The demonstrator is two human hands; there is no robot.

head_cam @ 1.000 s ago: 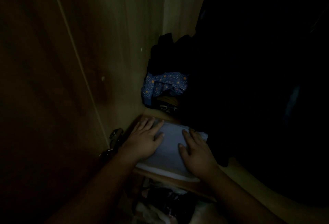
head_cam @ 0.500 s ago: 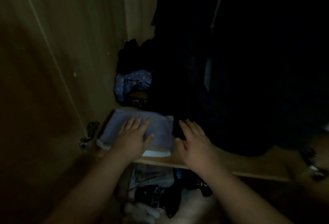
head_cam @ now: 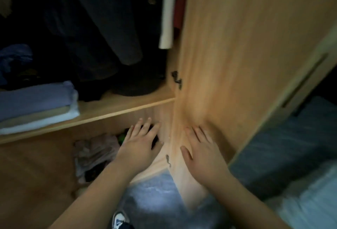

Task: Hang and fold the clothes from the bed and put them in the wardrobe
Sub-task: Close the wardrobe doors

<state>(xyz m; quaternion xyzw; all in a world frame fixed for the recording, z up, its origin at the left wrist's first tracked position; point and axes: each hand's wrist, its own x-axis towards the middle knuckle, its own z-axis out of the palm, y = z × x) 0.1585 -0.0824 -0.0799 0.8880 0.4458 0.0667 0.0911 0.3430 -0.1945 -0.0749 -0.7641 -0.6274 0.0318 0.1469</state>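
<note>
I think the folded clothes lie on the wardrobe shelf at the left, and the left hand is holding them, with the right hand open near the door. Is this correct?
Not quite. The head view shows the folded clothes on the wardrobe shelf at the left, but the left hand is not holding them: it is open, below the shelf and apart from them. The right hand is open near the door, as you say.

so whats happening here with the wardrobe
A person stands at an open wardrobe with both hands empty. The folded stack of clothes lies on the shelf, untouched. The left hand reaches with straight fingers into the lower compartment, and the right hand is spread flat at the open door.
</note>
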